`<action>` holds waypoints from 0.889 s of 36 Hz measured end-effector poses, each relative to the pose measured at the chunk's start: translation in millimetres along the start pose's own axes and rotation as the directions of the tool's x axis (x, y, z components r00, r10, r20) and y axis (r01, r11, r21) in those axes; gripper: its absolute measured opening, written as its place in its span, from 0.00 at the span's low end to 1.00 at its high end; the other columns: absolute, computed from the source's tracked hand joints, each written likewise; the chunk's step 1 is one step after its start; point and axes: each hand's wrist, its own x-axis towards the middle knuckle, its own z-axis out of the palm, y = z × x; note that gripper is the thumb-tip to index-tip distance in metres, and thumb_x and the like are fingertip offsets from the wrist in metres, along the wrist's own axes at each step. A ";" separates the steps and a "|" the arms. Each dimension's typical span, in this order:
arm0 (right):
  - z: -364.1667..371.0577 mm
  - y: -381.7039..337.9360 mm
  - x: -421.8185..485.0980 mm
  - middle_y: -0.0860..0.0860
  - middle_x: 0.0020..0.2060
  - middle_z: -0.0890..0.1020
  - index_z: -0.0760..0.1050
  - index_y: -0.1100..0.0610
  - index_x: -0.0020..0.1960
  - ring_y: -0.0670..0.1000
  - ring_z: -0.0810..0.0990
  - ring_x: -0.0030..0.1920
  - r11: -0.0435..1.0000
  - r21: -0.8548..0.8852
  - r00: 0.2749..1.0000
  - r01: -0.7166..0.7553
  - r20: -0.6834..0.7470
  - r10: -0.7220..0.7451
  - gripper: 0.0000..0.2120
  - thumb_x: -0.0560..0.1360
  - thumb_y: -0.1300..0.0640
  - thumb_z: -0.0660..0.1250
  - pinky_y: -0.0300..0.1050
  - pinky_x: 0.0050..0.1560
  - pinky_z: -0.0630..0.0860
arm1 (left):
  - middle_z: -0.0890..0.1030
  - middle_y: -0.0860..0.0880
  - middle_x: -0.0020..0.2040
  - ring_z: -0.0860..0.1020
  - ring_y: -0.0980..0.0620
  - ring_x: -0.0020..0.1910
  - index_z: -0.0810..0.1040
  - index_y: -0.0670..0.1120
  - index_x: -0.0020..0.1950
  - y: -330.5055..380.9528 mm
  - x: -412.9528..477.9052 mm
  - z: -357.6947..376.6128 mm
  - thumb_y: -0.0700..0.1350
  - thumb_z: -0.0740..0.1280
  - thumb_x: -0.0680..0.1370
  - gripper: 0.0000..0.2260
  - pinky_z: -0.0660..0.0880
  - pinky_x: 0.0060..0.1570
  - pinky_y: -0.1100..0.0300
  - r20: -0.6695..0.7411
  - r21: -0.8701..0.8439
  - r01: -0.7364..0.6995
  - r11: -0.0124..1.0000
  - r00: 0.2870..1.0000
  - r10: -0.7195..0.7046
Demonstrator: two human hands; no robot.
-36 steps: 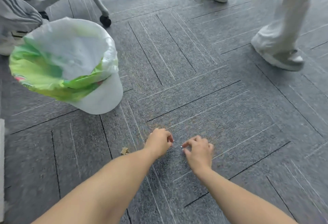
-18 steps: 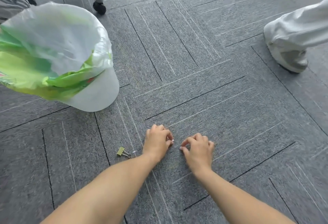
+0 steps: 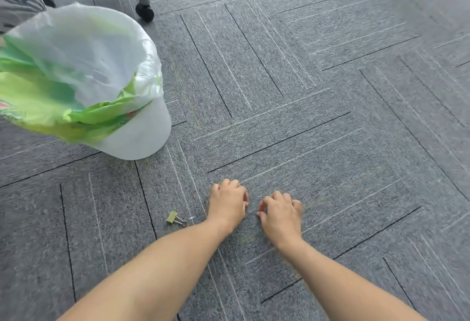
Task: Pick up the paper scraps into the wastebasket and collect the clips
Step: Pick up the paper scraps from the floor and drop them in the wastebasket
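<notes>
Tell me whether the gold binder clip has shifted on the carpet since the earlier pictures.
No. The binder clip lies just right of the same dark carpet seam; only the camera moved.

Two bare forearms entering from the lower edge, unsleeved throughout their visible length. No watch, bracelet, ring or glove on either. Left hand (image 3: 227,205) and right hand (image 3: 280,215) both seen from the back, knuckles uppermost, outlines slightly softened by motion blur. Fingernails short, pale and unpainted where visible on the right hand's fingertips (image 3: 260,214). Upper arms and any clothing beyond the frame edge.
</notes>
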 end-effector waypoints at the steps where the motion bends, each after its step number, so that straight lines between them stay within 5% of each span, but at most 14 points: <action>1: -0.7 -0.7 0.8 0.44 0.49 0.74 0.77 0.46 0.50 0.49 0.69 0.54 1.000 -0.012 1.000 0.010 0.006 -0.010 0.07 0.75 0.44 0.66 0.50 0.60 0.63 | 0.75 0.54 0.52 0.70 0.52 0.56 0.78 0.53 0.53 1.5 0.3 -0.6 0.52 0.65 0.79 0.06 0.64 0.63 0.52 0.007 0.032 -0.021 0.999 1.000 0.020; 7: -5.1 -2.4 -0.8 0.45 0.51 0.73 0.75 0.47 0.52 0.50 0.69 0.56 0.996 -0.046 0.996 0.082 0.034 -0.080 0.06 0.76 0.47 0.64 0.50 0.61 0.62 | 0.72 0.52 0.56 0.68 0.50 0.58 0.74 0.51 0.57 0.9 -5.1 -2.9 0.49 0.62 0.80 0.07 0.62 0.64 0.50 0.065 0.067 -0.039 0.997 0.997 0.035; 15: -40.5 -9.4 -5.6 0.38 0.48 0.70 0.72 0.41 0.47 0.43 0.65 0.52 0.956 0.243 0.980 0.163 -0.154 -0.128 0.03 0.76 0.46 0.66 0.44 0.53 0.55 | 0.72 0.58 0.48 0.71 0.57 0.51 0.74 0.53 0.48 -6.3 -16.3 -65.7 0.46 0.65 0.80 0.02 0.72 0.57 0.59 0.084 -0.401 -0.070 0.913 0.990 0.112; 20: -94.4 -43.8 3.4 0.39 0.45 0.72 0.72 0.40 0.44 0.43 0.68 0.50 0.871 0.354 0.907 0.340 -0.367 -0.205 0.05 0.72 0.45 0.67 0.44 0.50 0.55 | 0.74 0.54 0.45 0.74 0.58 0.44 0.75 0.48 0.45 -14.8 -45.7 -154.6 0.41 0.68 0.78 0.04 0.73 0.48 0.65 -0.159 -0.521 -0.203 0.829 0.977 0.140; 25: -165.1 -110.8 18.6 0.41 0.46 0.73 0.73 0.41 0.43 0.43 0.68 0.51 0.721 0.424 0.792 0.548 -0.540 -0.285 0.05 0.71 0.47 0.70 0.47 0.52 0.60 | 0.75 0.53 0.44 0.74 0.57 0.45 0.76 0.49 0.45 -47.8 -70.6 -246.4 0.39 0.70 0.76 0.06 0.68 0.46 0.71 -0.494 -0.394 -0.303 0.868 0.866 0.078; 29: -212.4 -193.1 38.7 0.43 0.45 0.73 0.77 0.45 0.43 0.45 0.70 0.50 0.634 0.361 0.684 0.684 -0.620 -0.384 0.03 0.71 0.48 0.70 0.45 0.52 0.57 | 0.76 0.51 0.46 0.75 0.51 0.47 0.77 0.49 0.45 -101.1 -64.4 -297.6 0.40 0.71 0.75 0.06 0.70 0.47 0.58 -0.623 -0.285 -0.150 0.947 0.779 -0.064; 32: -234.6 -252.2 56.4 0.43 0.45 0.77 0.79 0.46 0.43 0.48 0.73 0.50 0.660 0.261 0.660 0.704 -0.583 -0.473 0.01 0.72 0.50 0.70 0.48 0.51 0.58 | 0.80 0.52 0.44 0.79 0.50 0.44 0.79 0.49 0.43 -139.1 -53.4 -320.0 0.43 0.72 0.75 0.03 0.68 0.41 0.58 -0.593 -0.307 0.070 0.949 0.766 -0.248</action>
